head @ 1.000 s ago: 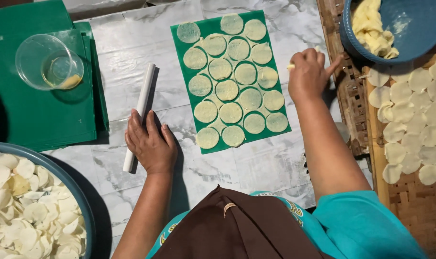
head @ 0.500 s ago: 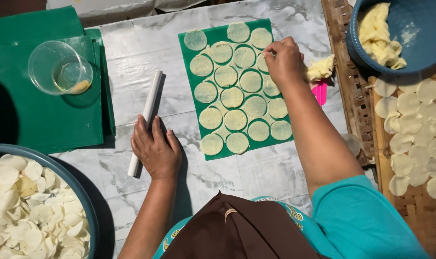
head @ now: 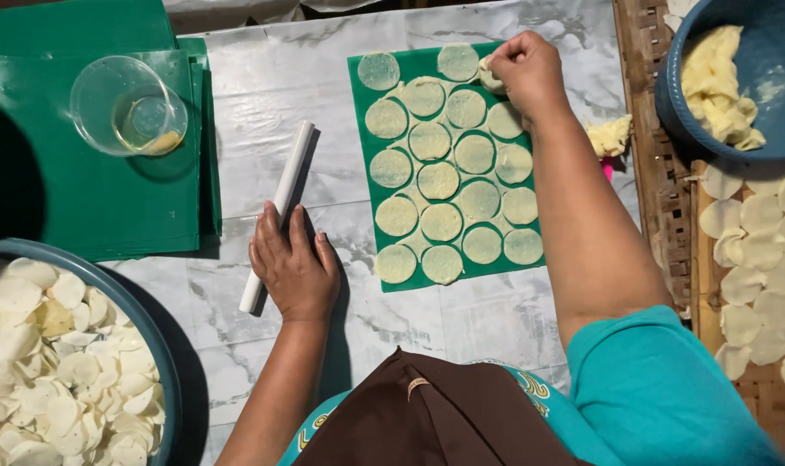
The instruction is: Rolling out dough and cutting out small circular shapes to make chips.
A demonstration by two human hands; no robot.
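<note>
My left hand (head: 293, 267) lies flat on the marble table, its fingers resting against a white rolling pin (head: 282, 203). My right hand (head: 528, 73) is closed around a small lump of dough (head: 491, 78) at the top right corner of a green mat (head: 365, 138). Several flattened dough discs (head: 440, 181) lie in rows on that mat.
A blue bowl (head: 759, 121) of yellow dough (head: 713, 82) stands at the top right, with a dough piece (head: 610, 135) beside it. Dough discs (head: 755, 250) dry on a woven tray at right. A big bowl of discs (head: 47, 362) sits bottom left; a clear cup (head: 125, 103) rests on green sheets (head: 73, 198).
My right hand came back from the right edge with a dough lump and now sits over the mat's top right corner. My left hand stayed by the rolling pin.
</note>
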